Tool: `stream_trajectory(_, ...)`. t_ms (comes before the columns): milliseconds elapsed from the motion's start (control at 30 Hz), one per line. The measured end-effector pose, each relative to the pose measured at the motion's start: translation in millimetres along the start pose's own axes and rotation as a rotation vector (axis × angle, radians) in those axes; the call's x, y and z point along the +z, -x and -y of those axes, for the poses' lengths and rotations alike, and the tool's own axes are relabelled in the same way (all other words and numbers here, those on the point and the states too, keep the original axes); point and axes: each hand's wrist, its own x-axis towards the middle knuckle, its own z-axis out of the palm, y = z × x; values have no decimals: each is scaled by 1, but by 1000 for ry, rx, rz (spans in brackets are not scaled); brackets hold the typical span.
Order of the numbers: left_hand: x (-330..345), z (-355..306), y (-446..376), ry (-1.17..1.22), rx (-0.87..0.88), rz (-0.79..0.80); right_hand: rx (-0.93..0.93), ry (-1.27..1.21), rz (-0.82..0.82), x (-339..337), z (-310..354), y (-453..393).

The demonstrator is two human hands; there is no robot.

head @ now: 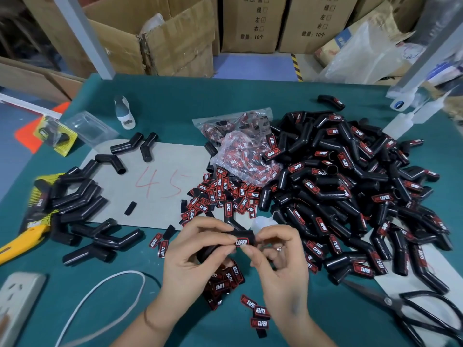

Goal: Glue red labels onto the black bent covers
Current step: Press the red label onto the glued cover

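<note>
- I have my left hand (190,249) wrapped around a black bent cover (220,242), holding it up over the near middle of the desk (162,101) so one leg faces me for labelling.
- My right hand (278,254) pinches the red label (242,242) at its edge while the left thumb and forefinger bear on its other end; I judge I am pressing it flat onto the cover while the glue takes.
- The label reads "TAPER" in white on red and black; a first word before it is too blurred to read.
- Loose labels (220,196) lie scattered just beyond my hands, with more under my wrists, all close so the next one is an easy reach.
- Two clear bags of labels (240,151) sit behind that scatter, the nearer one torn open.
- On my right is the big heap of labelled covers (350,186), the finished side as I read it; "TAPER" shows on many of them.
- On my left is a smaller pile of bare covers (82,206), which I take to be the stock still to do.
- A grey sheet (155,171) between them bears a red handwritten "45".
- A clear squeeze bottle (398,123) lies at the far right, probably the glue.
- Scissors (406,311) lie near right, a yellow utility knife (20,244) near left.
- The cardboard boxes (253,23) behind carry printed Chinese with "10".
</note>
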Motion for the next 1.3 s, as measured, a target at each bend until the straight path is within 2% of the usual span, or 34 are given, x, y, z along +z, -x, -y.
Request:
stream_trajectory(133, 0, 1, -1, 67, -95, 20, -133, 82, 55, -4, 0, -1)
stream_trajectory(333, 1, 0, -2, -21, -47, 38, -176, 100, 87, -7, 0, -6)
stream_trajectory(767, -1, 0, -4, -60, -52, 58, -77, 33, 110, -12, 0, -10)
stream_trajectory(1300, -6, 2, -4, -79, -31, 92, -71, 33, 159, -15, -3, -12)
